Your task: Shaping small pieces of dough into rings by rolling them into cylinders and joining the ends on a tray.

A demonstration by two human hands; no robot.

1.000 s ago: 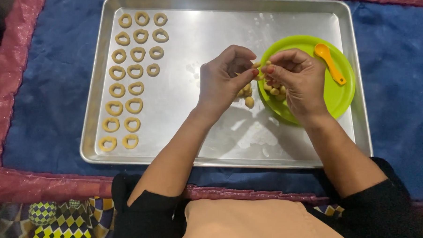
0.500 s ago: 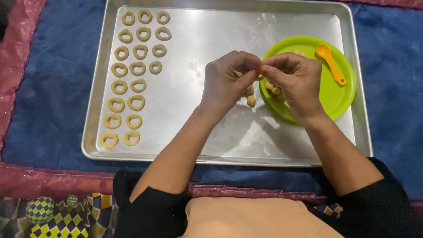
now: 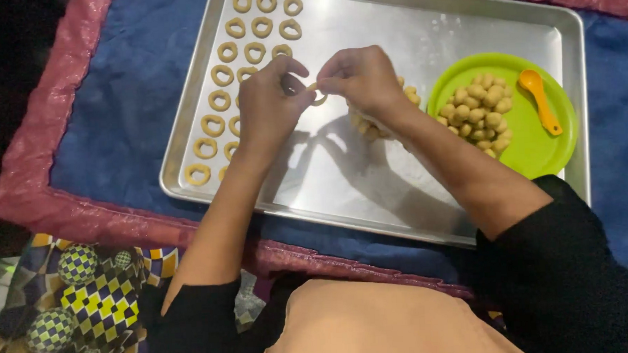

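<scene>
Two hands are pinching one small dough ring above a metal baking tray.

The left hand and the right hand are meeting over the middle of the baking tray, fingertips of both closing on a pale dough ring held between them. Rows of finished rings are lying along the tray's left side. On the right, a green plate is sitting in the tray, carrying a heap of dough balls and an orange spoon. A blue cloth is lying under the tray.
</scene>
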